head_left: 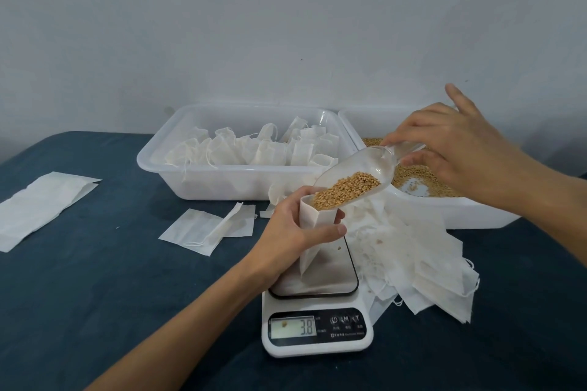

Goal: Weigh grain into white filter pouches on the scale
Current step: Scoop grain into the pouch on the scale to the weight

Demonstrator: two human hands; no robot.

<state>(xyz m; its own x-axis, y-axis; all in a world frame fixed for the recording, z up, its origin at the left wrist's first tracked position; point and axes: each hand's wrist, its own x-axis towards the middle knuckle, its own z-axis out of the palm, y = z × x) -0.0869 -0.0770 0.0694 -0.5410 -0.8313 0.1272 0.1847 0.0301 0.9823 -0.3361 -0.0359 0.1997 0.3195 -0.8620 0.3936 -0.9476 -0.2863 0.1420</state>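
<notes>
The pouch [309, 232] stands upright on the plate of the scale [317, 305], near the middle of the view, with the left hand [295, 228] curled round its upper part to keep the mouth open. The right hand [451, 149], at about two o'clock from the pouch, pinches the handle of a clear scoop [359, 174] whose lip, loaded with grain [346, 190], rests at the pouch mouth; its other fingers are spread. The likeliest fault is spillage: the scoop's lip looks wider than the mouth, so a quick tilt could send grain over the edge onto the plate, where one stray kernel already lies, and another sits on the display. The reading, 3.8, may also be false, since the left hand seems to bear on the pouch; I judge it needs releasing before the weight is trusted. A full scoop could overshoot the target too. Counted: one scale, one scoop, two white tubs, the tub of filled pouches [241, 149] at eleven o'clock and the grain tub [444, 203] at two. A heap of empty pouches [422, 263] at four o'clock is too overlapped to count, and a few flat ones [47, 206] lie on the tabletop [111, 279] at nine o'clock.
</notes>
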